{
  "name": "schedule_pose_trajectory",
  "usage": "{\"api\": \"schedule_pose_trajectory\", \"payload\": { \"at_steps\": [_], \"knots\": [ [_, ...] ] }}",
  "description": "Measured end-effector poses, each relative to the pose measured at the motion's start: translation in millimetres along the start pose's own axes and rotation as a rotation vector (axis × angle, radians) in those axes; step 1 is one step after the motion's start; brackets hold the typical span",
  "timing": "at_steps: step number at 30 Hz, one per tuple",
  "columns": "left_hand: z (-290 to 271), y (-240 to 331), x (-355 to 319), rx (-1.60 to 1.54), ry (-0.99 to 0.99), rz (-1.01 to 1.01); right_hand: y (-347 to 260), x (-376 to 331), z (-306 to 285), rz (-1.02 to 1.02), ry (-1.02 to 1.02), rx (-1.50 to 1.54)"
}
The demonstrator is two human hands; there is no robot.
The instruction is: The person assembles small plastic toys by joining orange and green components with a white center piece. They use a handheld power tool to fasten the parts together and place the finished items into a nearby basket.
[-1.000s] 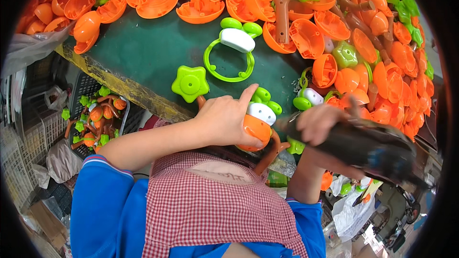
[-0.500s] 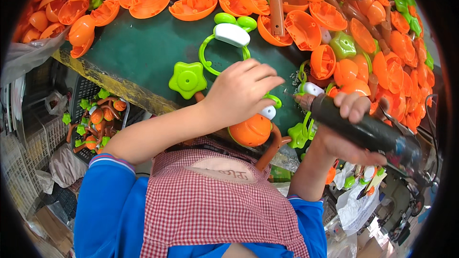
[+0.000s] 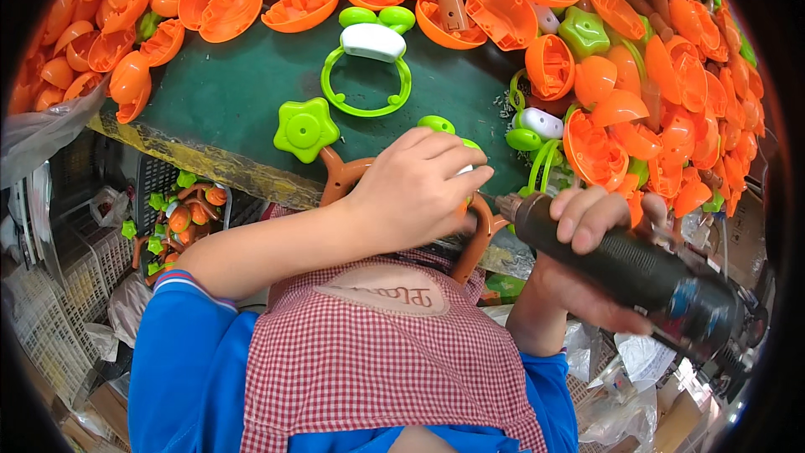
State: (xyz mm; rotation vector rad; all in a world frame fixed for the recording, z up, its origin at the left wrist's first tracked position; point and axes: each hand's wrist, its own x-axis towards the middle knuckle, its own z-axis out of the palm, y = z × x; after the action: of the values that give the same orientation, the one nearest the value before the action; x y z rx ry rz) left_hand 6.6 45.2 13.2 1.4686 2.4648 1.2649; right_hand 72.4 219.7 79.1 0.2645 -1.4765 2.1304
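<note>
My left hand (image 3: 423, 180) is closed over the middle of a plastic toy with brown forked arms (image 3: 340, 178), at the table's near edge. A green star knob (image 3: 307, 128) is on its left arm. Green and white bits show past my fingers; the orange body is mostly hidden beneath them. My right hand (image 3: 574, 289) grips a thick black power screwdriver (image 3: 641, 267), its tip pointing left, close beside the toy's right arm. Beyond my left hand lies a green ring (image 3: 407, 88) with a white block (image 3: 373, 42) and two green knobs.
Orange half shells (image 3: 231, 10) are heaped along the far and right sides of the green tabletop (image 3: 243, 75), mixed with brown and green parts. Another green and white ring piece (image 3: 541, 123) lies near the screwdriver tip. Below left, a dark crate (image 3: 151, 176) holds several toys.
The screwdriver has come left and down, its tip nearer the toy. My left hand has shifted down over the toy, covering the orange body seen before. The whole view has shifted slightly.
</note>
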Motion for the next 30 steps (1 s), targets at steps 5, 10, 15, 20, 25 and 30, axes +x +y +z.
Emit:
{"api": "schedule_pose_trajectory", "payload": {
  "at_steps": [5,10,15,20,25,30],
  "knots": [
    [13,-11,-21,-0.092,-0.104,-0.091,-4,-10,-7,0.037,-0.187,-0.038],
    [17,-11,-23,-0.056,-0.101,-0.111,6,-20,-4,0.098,-0.081,-0.013],
    [17,-9,-21,-0.069,-0.091,-0.118,19,-23,-10,0.153,-0.153,-0.061],
    [21,-6,-19,-0.089,-0.086,-0.145,23,-20,-13,0.179,-0.246,-0.055],
    [23,-7,-20,-0.085,-0.073,-0.147,25,-5,-23,0.278,-0.379,0.070],
    [21,-8,-19,-0.089,-0.071,-0.130,23,13,-27,0.180,-0.239,0.124]
  ]
}}
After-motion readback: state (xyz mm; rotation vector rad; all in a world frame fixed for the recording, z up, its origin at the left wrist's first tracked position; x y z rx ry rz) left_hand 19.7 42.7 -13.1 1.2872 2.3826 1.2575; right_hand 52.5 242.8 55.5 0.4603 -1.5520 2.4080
